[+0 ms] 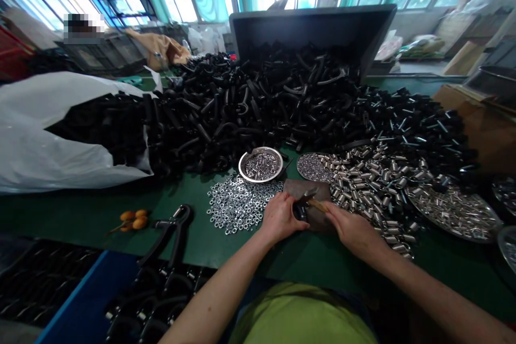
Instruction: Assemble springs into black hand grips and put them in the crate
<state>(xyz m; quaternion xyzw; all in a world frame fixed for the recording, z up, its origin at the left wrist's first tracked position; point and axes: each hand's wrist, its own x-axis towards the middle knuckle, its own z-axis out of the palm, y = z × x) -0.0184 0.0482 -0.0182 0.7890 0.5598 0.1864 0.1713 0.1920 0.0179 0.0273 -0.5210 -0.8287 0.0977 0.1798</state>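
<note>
My left hand (281,217) is closed around a small black part (300,209) that rests on a brown block (313,204) on the green table. My right hand (350,228) grips a small hammer (311,197) by its wooden handle, its metal head over the black part. Just left of my hands lies a heap of silver nuts (237,205). A round metal dish (260,164) of small pins stands behind it.
A big pile of black handles (258,102) spills from a dark bin (314,24) at the back. Springs (363,177) and metal trays (455,209) lie to the right. A white bag (44,134) lies left, with orange fruits (135,219) and an assembled hand grip (173,231) nearby.
</note>
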